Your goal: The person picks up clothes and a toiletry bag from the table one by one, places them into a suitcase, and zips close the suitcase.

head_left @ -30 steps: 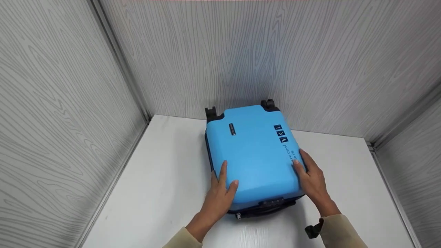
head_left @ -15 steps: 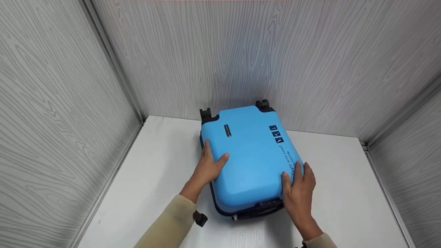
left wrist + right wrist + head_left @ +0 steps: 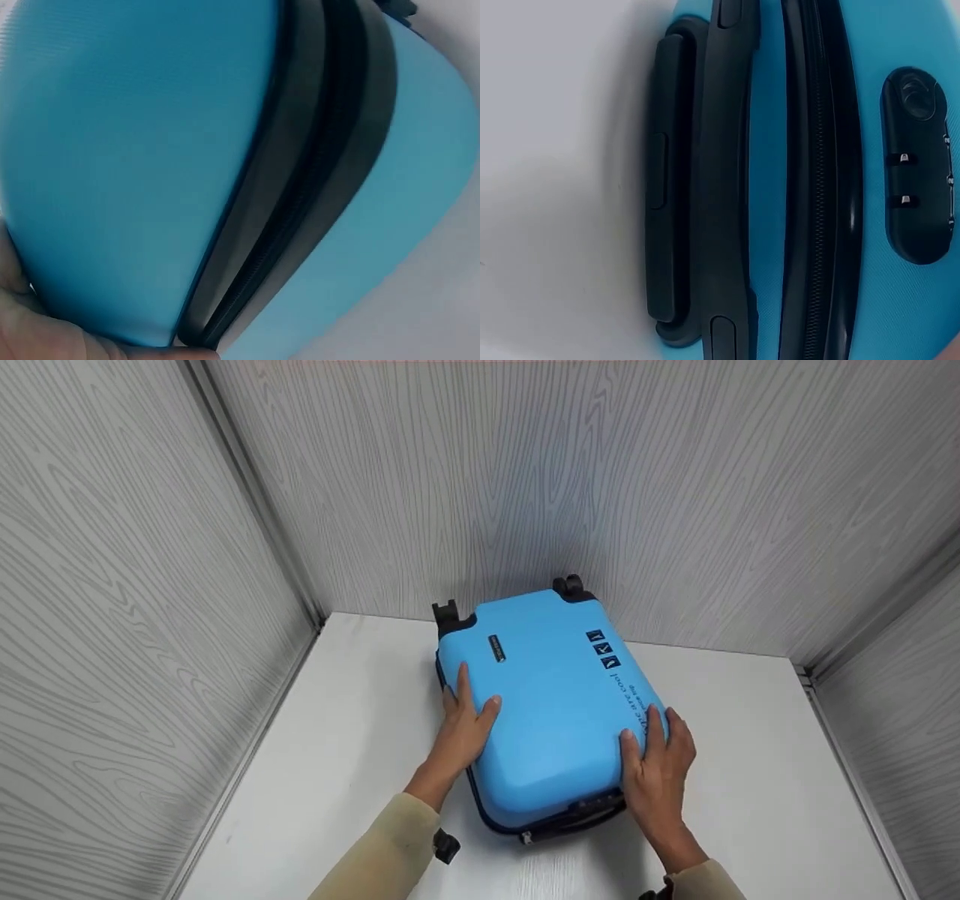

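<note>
A light-blue hard-shell suitcase (image 3: 551, 690) lies on its broad side, its wheels (image 3: 446, 615) toward the back wall. My left hand (image 3: 459, 735) rests along its left edge, thumb on the upper shell and fingers spread over the side. Over the near right corner lies my right hand (image 3: 654, 776), thumb and long fingers fairly straight on the shell. A dark zipper band (image 3: 300, 172) runs between the two shells in the left wrist view. The right wrist view shows the black carry handle (image 3: 727, 172), the zipper (image 3: 816, 180) and a combination lock (image 3: 917, 165).
The suitcase is on a white tabletop (image 3: 360, 735). Grey wood-grain panels enclose it: a back wall (image 3: 487, 472), a left wall (image 3: 112, 585) and a right wall (image 3: 900, 682). The suitcase's wheels are close to the back wall.
My left hand has moved farther up the left edge, and my right hand has come down toward the near right corner. The suitcase's far end has shifted slightly left, turning it a little.
</note>
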A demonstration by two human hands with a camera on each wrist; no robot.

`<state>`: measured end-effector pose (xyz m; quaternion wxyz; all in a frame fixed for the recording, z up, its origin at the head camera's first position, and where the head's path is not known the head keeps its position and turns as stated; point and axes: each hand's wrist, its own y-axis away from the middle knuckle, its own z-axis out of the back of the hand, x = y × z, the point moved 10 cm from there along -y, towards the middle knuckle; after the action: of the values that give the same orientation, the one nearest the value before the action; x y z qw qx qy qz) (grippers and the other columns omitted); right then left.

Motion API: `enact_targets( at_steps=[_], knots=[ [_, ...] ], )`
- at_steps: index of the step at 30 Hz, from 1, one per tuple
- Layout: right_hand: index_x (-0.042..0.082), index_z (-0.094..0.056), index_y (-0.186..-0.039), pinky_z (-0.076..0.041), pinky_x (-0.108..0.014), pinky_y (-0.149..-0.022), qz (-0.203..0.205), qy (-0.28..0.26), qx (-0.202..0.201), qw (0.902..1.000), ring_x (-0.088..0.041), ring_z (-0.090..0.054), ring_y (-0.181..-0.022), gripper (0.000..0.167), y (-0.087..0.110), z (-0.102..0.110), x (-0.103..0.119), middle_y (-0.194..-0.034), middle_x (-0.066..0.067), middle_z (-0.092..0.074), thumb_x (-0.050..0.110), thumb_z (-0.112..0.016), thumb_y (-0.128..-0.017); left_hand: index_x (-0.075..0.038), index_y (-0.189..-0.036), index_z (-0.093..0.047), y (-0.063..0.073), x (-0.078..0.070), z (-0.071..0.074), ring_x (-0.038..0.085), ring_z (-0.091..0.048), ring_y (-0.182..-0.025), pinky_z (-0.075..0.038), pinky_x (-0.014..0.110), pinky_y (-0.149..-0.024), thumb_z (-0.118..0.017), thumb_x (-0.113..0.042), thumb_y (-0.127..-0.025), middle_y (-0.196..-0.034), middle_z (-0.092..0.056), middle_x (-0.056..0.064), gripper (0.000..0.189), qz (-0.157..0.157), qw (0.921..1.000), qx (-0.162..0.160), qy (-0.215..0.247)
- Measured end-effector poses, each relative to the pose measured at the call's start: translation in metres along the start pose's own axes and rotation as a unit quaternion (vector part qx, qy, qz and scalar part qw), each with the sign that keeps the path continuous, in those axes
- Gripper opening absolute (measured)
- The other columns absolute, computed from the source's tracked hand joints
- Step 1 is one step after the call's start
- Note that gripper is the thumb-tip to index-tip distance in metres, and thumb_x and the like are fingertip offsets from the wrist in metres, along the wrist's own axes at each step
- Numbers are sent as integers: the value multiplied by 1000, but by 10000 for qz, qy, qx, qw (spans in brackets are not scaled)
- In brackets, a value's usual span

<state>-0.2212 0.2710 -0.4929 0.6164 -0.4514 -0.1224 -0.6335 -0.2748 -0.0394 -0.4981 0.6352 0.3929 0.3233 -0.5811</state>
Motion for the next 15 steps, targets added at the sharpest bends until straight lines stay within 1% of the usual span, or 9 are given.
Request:
enact_targets(
  at_steps=[4,6,8,12,15],
  knots=[
    [-1,-38,-161,-18,-67,-120,-217,-104,292,9993,-50,-16,-154,63,-10,-1,-10,-168,-28,-23,29,-55,-108,-22,-171,5,13,-4,-4,58,-21,-154,-35,70,-116,-50,-46,-111,-170,6,38,85,-115,9996,-240,-68],
    [1,-37,-163,-18,-67,-121,-348,-170,474,9981,-49,-15,-156,63,-16,-1,-16,-170,-26,-22,30,-53,-109,-20,-171,4,21,-6,-7,58,-23,-154,-36,70,-115,-51,-43,-111,-169,6,39,84,-106,9992,-373,-59],
    [4,-35,-164,-17,-67,-122,-499,-200,646,9965,-47,-13,-158,63,-23,0,-22,-171,-24,-20,32,-51,-110,-21,-171,3,30,-7,-11,58,-22,-153,-37,70,-114,-51,-42,-111,-169,8,39,84,-25,9989,-471,-25],
    [11,-31,-167,-18,-67,-123,-907,-218,901,9916,-44,-11,-160,65,-37,3,-35,-175,-19,-16,40,-47,-111,-20,-171,6,44,-11,-22,59,-17,-155,-37,70,-114,-48,-45,-112,-168,13,39,85,57,9988,-482,-86],
    [14,-28,-168,-20,-68,-123,-1165,-212,983,9881,-43,-10,-161,68,-42,5,-39,-176,-17,-13,45,-46,-111,-18,-171,6,48,-14,-24,60,-17,-154,-36,71,-114,-49,-47,-111,-168,13,40,86,21,9990,-413,-165]
  ],
)
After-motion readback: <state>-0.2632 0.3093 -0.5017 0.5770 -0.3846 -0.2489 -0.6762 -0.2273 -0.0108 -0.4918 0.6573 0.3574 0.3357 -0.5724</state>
